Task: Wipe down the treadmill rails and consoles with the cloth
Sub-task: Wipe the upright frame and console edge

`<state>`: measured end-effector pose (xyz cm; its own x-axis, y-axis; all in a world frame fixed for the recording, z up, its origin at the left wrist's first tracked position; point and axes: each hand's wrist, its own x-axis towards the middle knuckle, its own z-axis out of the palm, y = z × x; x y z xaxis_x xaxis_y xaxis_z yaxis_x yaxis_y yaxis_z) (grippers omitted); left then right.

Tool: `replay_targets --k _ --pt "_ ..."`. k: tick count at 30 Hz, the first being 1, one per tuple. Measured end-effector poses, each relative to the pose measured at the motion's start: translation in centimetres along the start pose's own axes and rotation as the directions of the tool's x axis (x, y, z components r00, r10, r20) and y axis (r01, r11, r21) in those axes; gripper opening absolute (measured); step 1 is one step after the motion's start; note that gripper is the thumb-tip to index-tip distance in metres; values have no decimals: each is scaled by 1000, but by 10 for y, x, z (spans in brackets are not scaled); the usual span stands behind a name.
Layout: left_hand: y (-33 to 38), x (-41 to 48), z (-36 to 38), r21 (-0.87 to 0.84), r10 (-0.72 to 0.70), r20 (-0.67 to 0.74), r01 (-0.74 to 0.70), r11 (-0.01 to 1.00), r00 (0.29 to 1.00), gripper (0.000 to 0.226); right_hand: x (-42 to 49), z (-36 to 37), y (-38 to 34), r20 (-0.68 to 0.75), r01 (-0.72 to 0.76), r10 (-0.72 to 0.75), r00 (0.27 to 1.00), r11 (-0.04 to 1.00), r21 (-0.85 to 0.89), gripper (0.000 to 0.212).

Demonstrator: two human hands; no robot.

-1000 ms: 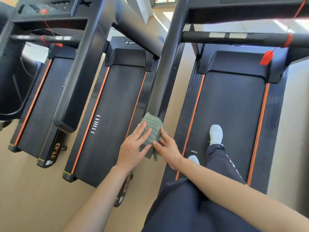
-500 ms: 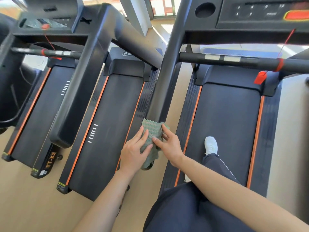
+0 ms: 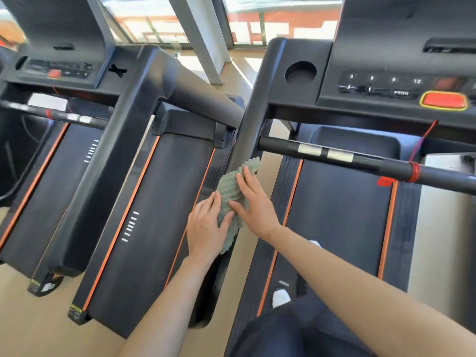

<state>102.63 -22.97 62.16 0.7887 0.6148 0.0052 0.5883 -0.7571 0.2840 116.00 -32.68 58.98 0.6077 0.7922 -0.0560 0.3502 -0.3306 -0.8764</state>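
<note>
cloth [image 3: 238, 186] on the rail [image 3: 248, 136], under both hands | left hand [image 3: 206, 228] on its near-left part | right hand [image 3: 253, 204] on its right part | console [image 3: 386, 81] at the far right | crossbar [image 3: 360, 161] right of the cloth, over the belt [image 3: 340, 215] | neighbour belt [image 3: 159, 215] left of the rail | shoe [image 3: 281, 297] on the near right belt

Numbers 6, 9, 12 and the label PROG on the right treadmill's console [image 3: 381, 86].
</note>
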Motion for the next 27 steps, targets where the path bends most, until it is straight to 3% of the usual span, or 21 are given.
replay_targets --k 4,9,13,15,20,27 --pt "21 42 7 -22 -50 -5 50 998 999 67 48 -36 11 87 181 -160 983 917 -355 72" --pt "42 84 10 -58 -84 6 84 995 996 66 92 -77 18 146 216 -162 976 817 -534 80" --pt "56 113 14 -64 -94 5 94 994 996 66 117 -105 15 165 190 -115 980 801 -568 84" --pt "63 125 15 -44 -84 1 84 995 996 65 124 -114 14 147 108 -31 989 823 -557 80" --pt "73 143 20 12 54 -43 -53 999 998 58 131 -133 22 126 76 -8 992 833 -547 32" --pt "86 152 23 105 255 -72 -247 963 964 43 128 -177 38 191 95 20 981 811 -578 30"
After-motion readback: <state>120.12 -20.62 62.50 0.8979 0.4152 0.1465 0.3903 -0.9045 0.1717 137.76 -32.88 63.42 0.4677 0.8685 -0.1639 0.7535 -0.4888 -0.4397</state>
